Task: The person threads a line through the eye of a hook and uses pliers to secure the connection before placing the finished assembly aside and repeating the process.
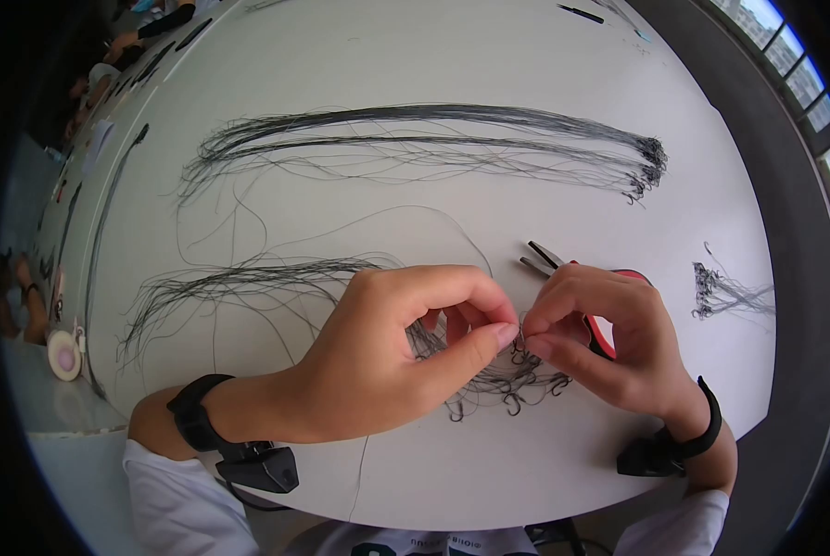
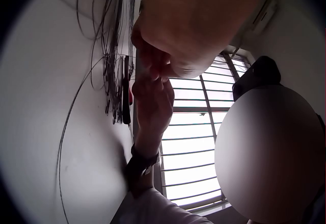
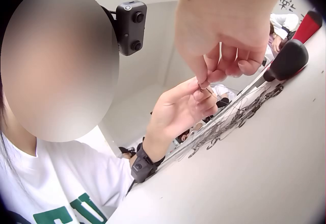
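In the head view the left hand (image 1: 415, 343) and right hand (image 1: 609, 334) meet fingertip to fingertip above a pile of dark hooks with thin lines (image 1: 512, 380). Thumb and forefinger are pinched together on each hand. A small dark hook (image 3: 202, 87) shows between the fingertips in the right wrist view, partly covered by them; which hand bears it more is unclear. Red-handled pliers (image 1: 537, 259) lie on the table, partly under the right hand. Loose lines (image 1: 248, 278) run out leftward from beneath the left hand.
A long bundle of lines with hooks (image 1: 452, 116) lies across the white table (image 1: 415, 56). A smaller hook bunch (image 1: 704, 289) is at the right, a white roll (image 1: 64, 356) at the left edge, a black pen-like tool (image 1: 582, 14) at the back. Other people sit at the far left.
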Motion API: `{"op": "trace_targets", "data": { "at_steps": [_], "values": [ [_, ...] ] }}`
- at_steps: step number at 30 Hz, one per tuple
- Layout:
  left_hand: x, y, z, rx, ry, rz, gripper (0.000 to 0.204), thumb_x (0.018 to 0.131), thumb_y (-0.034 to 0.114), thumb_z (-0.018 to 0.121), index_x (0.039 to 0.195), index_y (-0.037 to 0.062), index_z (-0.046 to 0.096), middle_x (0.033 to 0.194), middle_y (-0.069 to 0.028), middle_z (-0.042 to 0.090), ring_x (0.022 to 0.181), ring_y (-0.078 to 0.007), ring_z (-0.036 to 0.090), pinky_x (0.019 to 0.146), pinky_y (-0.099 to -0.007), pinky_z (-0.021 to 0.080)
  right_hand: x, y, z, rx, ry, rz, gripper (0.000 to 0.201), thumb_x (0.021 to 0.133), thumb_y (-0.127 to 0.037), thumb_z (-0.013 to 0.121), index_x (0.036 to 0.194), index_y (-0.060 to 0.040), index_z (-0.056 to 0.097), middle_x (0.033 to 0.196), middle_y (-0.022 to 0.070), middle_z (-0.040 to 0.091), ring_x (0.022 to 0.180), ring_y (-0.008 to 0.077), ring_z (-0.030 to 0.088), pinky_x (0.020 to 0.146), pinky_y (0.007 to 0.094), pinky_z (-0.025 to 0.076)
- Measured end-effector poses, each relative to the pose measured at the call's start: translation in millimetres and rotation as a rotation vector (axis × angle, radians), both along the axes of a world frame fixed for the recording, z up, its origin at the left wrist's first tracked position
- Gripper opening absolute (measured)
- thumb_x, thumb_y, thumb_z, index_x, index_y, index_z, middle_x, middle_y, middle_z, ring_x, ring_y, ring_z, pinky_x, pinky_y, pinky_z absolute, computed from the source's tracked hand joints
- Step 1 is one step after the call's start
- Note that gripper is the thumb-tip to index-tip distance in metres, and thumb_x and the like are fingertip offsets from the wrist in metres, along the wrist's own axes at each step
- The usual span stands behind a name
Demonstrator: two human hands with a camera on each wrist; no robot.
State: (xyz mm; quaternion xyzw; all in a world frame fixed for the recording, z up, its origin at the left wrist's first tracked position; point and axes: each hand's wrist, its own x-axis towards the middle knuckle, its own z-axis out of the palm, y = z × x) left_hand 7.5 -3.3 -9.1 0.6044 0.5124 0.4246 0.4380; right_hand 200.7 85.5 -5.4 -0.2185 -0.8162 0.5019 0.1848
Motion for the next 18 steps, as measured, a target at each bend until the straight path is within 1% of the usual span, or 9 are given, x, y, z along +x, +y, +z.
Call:
{"op": "trace_targets", "data": {
  "at_steps": [3, 5, 6, 8, 9, 11, 14, 18],
  "values": [
    [-0.1, -0.5, 0.9, 0.021, 0.016, 0.003, 0.006, 0.082, 0.004, 0.063, 0.086, 0.0010, 0.064, 0.075, -0.0011, 0.064, 0.070, -0.0066, 0.055, 0.064, -0.0214, 0.041, -1.2, -0.5, 0.8, 0.005, 0.014, 0.005, 0.007, 0.074, -0.003, 0.064, 0.080, -0.0055, 0.063, 0.070, -0.0002, 0.058, 0.059, 0.0099, 0.045, 0.051, 0.0230, 0.034],
    [0.4, -0.7, 1.2, -0.007, -0.028, -0.008, 0.006, 0.082, 0.004, 0.063, 0.086, 0.0007, 0.064, 0.075, -0.0013, 0.064, 0.070, -0.0070, 0.055, 0.065, -0.0214, 0.041, -0.4, 0.0, -1.1, 0.098, 0.019, 0.023, 0.007, 0.075, -0.003, 0.063, 0.082, -0.0055, 0.063, 0.071, -0.0001, 0.058, 0.059, 0.0093, 0.047, 0.051, 0.0228, 0.034],
    [0.4, -0.9, 0.9, -0.008, -0.029, -0.008, 0.006, 0.082, 0.004, 0.063, 0.086, 0.0007, 0.064, 0.075, -0.0013, 0.064, 0.070, -0.0070, 0.055, 0.065, -0.0214, 0.041, 0.2, 0.1, -1.1, 0.097, 0.018, 0.024, 0.007, 0.075, -0.003, 0.063, 0.082, -0.0055, 0.063, 0.071, -0.0001, 0.058, 0.059, 0.0093, 0.047, 0.051, 0.0228, 0.034],
    [0.8, -1.1, -0.1, 0.009, 0.003, 0.007, 0.006, 0.082, 0.005, 0.063, 0.086, 0.0010, 0.064, 0.076, -0.0011, 0.064, 0.071, -0.0071, 0.055, 0.065, -0.0215, 0.041, 1.8, 0.2, -1.1, -0.032, -0.005, 0.017, 0.007, 0.078, -0.005, 0.061, 0.085, -0.0045, 0.062, 0.072, -0.0005, 0.060, 0.061, 0.0073, 0.051, 0.050, 0.0219, 0.034],
    [0.9, -1.1, -0.6, 0.009, 0.002, 0.007, 0.006, 0.082, 0.005, 0.063, 0.086, 0.0010, 0.064, 0.076, -0.0011, 0.064, 0.071, -0.0071, 0.055, 0.065, -0.0215, 0.041, 2.5, -0.2, -1.3, -0.032, -0.006, 0.016, 0.007, 0.078, -0.005, 0.061, 0.085, -0.0045, 0.062, 0.072, -0.0005, 0.060, 0.061, 0.0073, 0.051, 0.050, 0.0219, 0.034],
    [0.8, -1.1, -1.3, 0.037, 0.039, 0.016, 0.006, 0.082, 0.005, 0.063, 0.087, 0.0012, 0.064, 0.077, -0.0012, 0.064, 0.071, -0.0072, 0.055, 0.066, -0.0219, 0.041, 3.6, -1.3, -1.7, -0.232, -0.033, -0.012, 0.008, 0.082, -0.007, 0.059, 0.089, -0.0033, 0.061, 0.073, -0.0010, 0.060, 0.064, 0.0050, 0.053, 0.050, 0.0204, 0.035],
    [0.9, -1.1, 0.2, 0.036, 0.050, 0.020, 0.007, 0.081, 0.004, 0.064, 0.087, 0.0015, 0.064, 0.077, -0.0014, 0.064, 0.072, -0.0074, 0.055, 0.066, -0.0222, 0.041, 4.4, -0.7, -3.7, -0.298, -0.038, 0.023, 0.009, 0.085, -0.008, 0.057, 0.091, -0.0021, 0.061, 0.075, -0.0012, 0.061, 0.065, 0.0038, 0.054, 0.050, 0.0188, 0.035],
    [1.0, 0.0, -3.3, 0.062, 0.023, 0.006, 0.007, 0.081, 0.003, 0.064, 0.088, 0.0017, 0.064, 0.079, -0.0014, 0.064, 0.072, -0.0075, 0.056, 0.066, -0.0220, 0.041, 3.8, -1.1, -3.6, -0.314, -0.047, 0.045, 0.009, 0.086, -0.007, 0.056, 0.091, -0.0012, 0.060, 0.076, -0.0006, 0.061, 0.067, 0.0044, 0.054, 0.051, 0.0189, 0.037]
  ]
}}
